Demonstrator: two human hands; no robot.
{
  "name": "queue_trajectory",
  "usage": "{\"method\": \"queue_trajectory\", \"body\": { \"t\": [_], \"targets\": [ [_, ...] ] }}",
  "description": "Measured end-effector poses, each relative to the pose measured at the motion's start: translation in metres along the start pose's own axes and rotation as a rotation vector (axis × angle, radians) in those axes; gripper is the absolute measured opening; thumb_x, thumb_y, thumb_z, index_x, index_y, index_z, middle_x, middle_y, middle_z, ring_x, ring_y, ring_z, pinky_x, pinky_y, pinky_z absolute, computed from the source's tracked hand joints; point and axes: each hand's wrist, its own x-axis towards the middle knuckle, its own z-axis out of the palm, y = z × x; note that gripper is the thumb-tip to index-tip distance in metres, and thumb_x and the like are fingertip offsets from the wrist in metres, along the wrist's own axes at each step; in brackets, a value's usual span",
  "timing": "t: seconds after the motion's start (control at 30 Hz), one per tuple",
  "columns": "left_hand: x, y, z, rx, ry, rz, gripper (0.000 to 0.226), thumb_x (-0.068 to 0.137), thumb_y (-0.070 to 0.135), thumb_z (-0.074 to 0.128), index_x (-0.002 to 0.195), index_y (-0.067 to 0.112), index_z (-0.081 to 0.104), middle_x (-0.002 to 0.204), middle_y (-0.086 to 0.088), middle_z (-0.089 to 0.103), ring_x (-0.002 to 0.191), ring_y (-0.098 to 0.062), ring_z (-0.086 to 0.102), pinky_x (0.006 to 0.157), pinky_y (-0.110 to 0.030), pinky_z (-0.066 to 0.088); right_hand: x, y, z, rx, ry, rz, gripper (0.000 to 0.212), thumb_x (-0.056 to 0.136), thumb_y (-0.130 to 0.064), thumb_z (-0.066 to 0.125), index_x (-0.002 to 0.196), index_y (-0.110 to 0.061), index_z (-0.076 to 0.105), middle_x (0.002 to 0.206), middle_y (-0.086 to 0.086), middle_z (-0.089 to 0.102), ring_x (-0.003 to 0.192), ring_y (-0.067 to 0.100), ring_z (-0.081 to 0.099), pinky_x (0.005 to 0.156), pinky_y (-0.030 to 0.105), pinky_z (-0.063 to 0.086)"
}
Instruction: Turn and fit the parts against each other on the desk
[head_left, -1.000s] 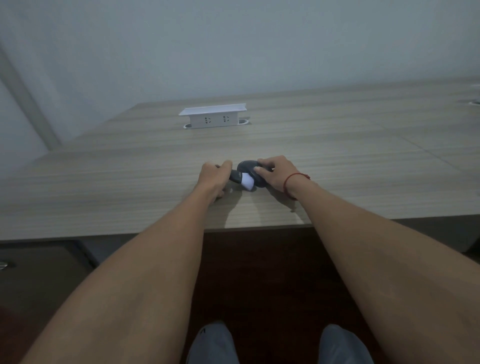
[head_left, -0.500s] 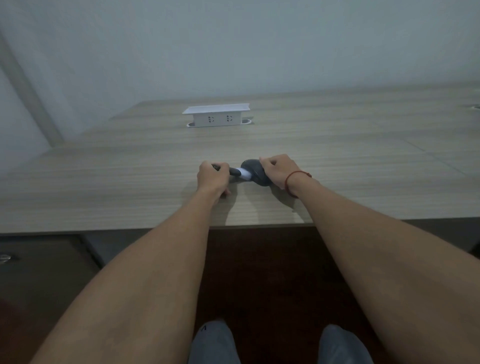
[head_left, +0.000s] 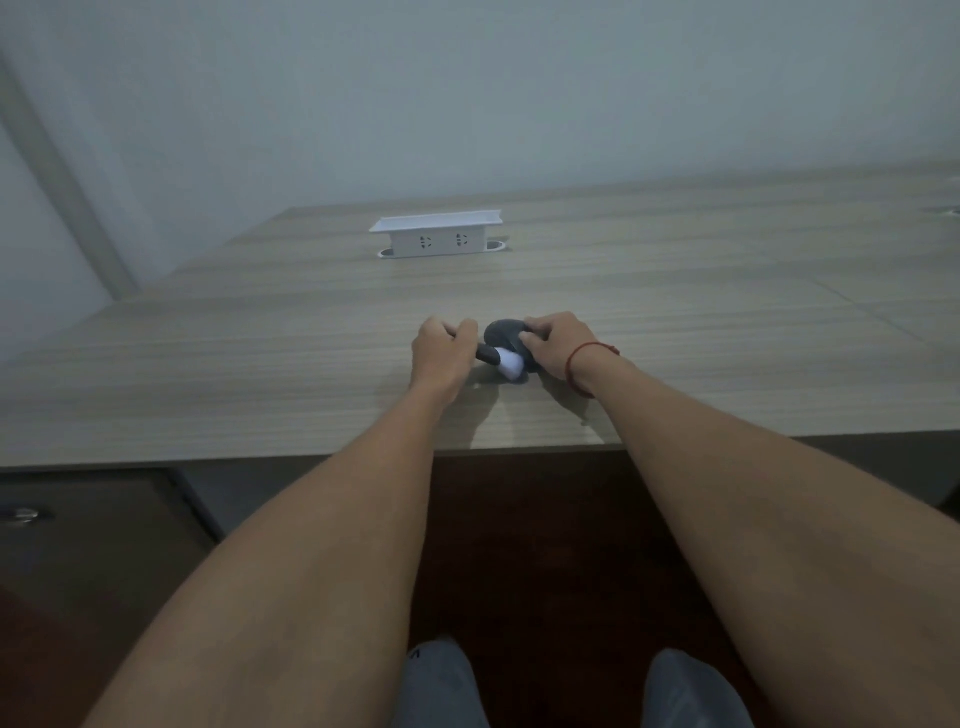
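Note:
A small dark grey object with a white band (head_left: 506, 353) lies on the wooden table (head_left: 675, 332) between my two hands; what it is I cannot tell. My left hand (head_left: 441, 353) grips its narrow dark end with curled fingers. My right hand (head_left: 553, 343), a red string round the wrist, holds the rounded dark part with fingers and thumb curled round it. The far side of the object is hidden behind my fingers.
A white raised socket box (head_left: 437, 234) stands on the table farther back, left of centre. The table's near edge (head_left: 260, 460) runs across below my wrists. A dark cabinet with a metal handle (head_left: 21, 514) sits at the lower left. My knees show at the bottom.
The object has tilted a little between my hands, and more of its white band shows now. Both hands keep their grip in nearly the same place.

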Motion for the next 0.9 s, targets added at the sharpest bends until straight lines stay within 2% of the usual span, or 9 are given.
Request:
{"method": "queue_trajectory", "body": {
  "t": [0.13, 0.2, 0.3, 0.37, 0.47, 0.57, 0.7, 0.8, 0.9],
  "targets": [
    [-0.001, 0.009, 0.004, -0.010, 0.090, -0.020, 0.011, 0.095, 0.019, 0.047, 0.098, 0.008, 0.048, 0.096, -0.007, 0.052, 0.083, -0.020, 0.048, 0.065, -0.027, 0.037, 0.000, 0.001, -0.001, -0.018, -0.007, -0.002, 0.039, 0.096, -0.021, 0.049, 0.133, -0.012, 0.055, 0.136, 0.011, 0.058, 0.127, 0.029, 0.052, 0.107, 0.034, 0.037],
    [-0.002, 0.011, 0.005, -0.003, 0.074, -0.018, 0.010, 0.094, 0.019, 0.047, 0.093, 0.009, 0.046, 0.094, -0.004, 0.051, 0.082, -0.019, 0.048, 0.064, -0.026, 0.036, 0.001, 0.000, -0.002, -0.018, -0.008, -0.001, 0.038, 0.095, -0.022, 0.050, 0.132, -0.012, 0.056, 0.136, 0.012, 0.058, 0.126, 0.029, 0.052, 0.106, 0.034, 0.038],
    [0.000, 0.009, 0.003, 0.041, -0.010, -0.003, 0.017, 0.090, 0.021, 0.050, 0.076, 0.012, 0.047, 0.078, 0.000, 0.051, 0.079, -0.020, 0.047, 0.067, -0.027, 0.036, 0.002, 0.000, -0.003, -0.004, -0.015, 0.005, 0.042, 0.095, -0.022, 0.052, 0.135, -0.013, 0.053, 0.139, 0.009, 0.056, 0.128, 0.027, 0.051, 0.108, 0.033, 0.036],
    [0.003, 0.009, 0.002, 0.071, 0.017, -0.009, 0.013, 0.092, 0.021, 0.049, 0.085, 0.010, 0.050, 0.085, -0.002, 0.053, 0.080, -0.020, 0.048, 0.070, -0.029, 0.037, 0.002, 0.000, -0.003, -0.003, -0.017, 0.005, 0.042, 0.095, -0.023, 0.052, 0.136, -0.013, 0.052, 0.139, 0.009, 0.056, 0.129, 0.027, 0.051, 0.108, 0.034, 0.037],
    [0.006, 0.009, 0.001, 0.034, 0.137, -0.058, 0.021, 0.096, 0.019, 0.045, 0.108, 0.003, 0.050, 0.100, -0.006, 0.051, 0.084, -0.021, 0.049, 0.070, -0.030, 0.038, 0.002, -0.001, -0.003, 0.005, -0.001, -0.010, 0.040, 0.095, -0.028, 0.049, 0.133, -0.016, 0.056, 0.137, 0.009, 0.058, 0.127, 0.028, 0.052, 0.107, 0.035, 0.040],
    [0.004, 0.005, 0.002, 0.009, 0.074, -0.027, 0.012, 0.093, 0.020, 0.048, 0.095, 0.008, 0.049, 0.093, -0.003, 0.051, 0.084, -0.019, 0.048, 0.071, -0.029, 0.037, -0.002, -0.004, -0.004, 0.031, 0.006, -0.006, 0.041, 0.094, -0.035, 0.050, 0.129, -0.016, 0.060, 0.133, 0.009, 0.060, 0.123, 0.028, 0.054, 0.101, 0.035, 0.041],
    [0.007, 0.000, 0.002, 0.031, 0.080, -0.040, 0.014, 0.094, 0.022, 0.047, 0.095, 0.008, 0.048, 0.094, -0.004, 0.052, 0.084, -0.021, 0.050, 0.071, -0.029, 0.038, -0.007, -0.002, -0.004, -0.015, -0.008, -0.017, 0.059, 0.082, -0.039, 0.068, 0.134, -0.015, 0.054, 0.133, 0.009, 0.059, 0.121, 0.026, 0.055, 0.096, 0.033, 0.043],
    [0.010, -0.002, 0.002, 0.020, 0.162, -0.077, 0.018, 0.096, 0.022, 0.041, 0.104, 0.006, 0.045, 0.096, -0.005, 0.052, 0.087, -0.026, 0.055, 0.075, -0.037, 0.049, -0.007, 0.002, -0.006, -0.051, -0.025, -0.043, 0.072, 0.076, -0.034, 0.076, 0.139, -0.017, 0.047, 0.141, 0.007, 0.052, 0.128, 0.024, 0.050, 0.099, 0.030, 0.041],
    [0.008, -0.003, 0.000, -0.044, 0.216, -0.013, 0.011, 0.097, 0.021, 0.039, 0.097, 0.010, 0.041, 0.092, -0.006, 0.052, 0.083, -0.023, 0.052, 0.070, -0.035, 0.045, -0.005, 0.005, -0.012, -0.035, -0.124, -0.030, 0.084, 0.072, -0.031, 0.080, 0.144, -0.018, 0.039, 0.148, 0.006, 0.045, 0.132, 0.024, 0.046, 0.105, 0.034, 0.039]
  ]
}}
